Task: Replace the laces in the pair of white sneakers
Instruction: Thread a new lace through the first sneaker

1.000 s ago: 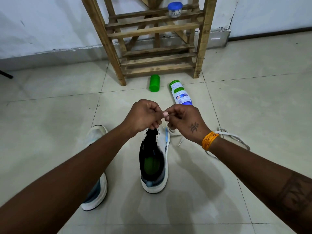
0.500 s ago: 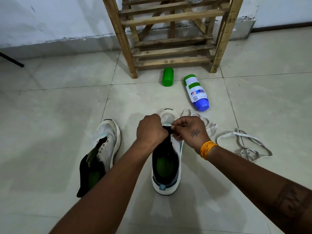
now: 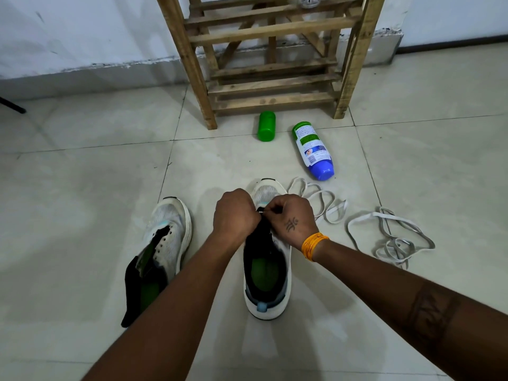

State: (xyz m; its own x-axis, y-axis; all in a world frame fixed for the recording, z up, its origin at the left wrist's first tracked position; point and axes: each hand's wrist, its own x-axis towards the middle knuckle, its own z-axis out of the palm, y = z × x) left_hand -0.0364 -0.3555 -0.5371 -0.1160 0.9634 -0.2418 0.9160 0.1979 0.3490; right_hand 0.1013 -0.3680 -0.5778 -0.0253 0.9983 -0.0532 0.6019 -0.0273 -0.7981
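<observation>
Both hands lowered onto right sneaker, left hand and right hand pinching lace end

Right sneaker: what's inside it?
Inside the right sneaker, a green insole shows against black lining. The toe end is covered by the left hand and right hand.

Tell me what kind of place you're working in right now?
Probably a bare room in a home, working on the floor: pale floor tiles, a rough wooden rack against a scuffed white wall, and a spray can with its green cap lying loose beside the sneakers.
</observation>
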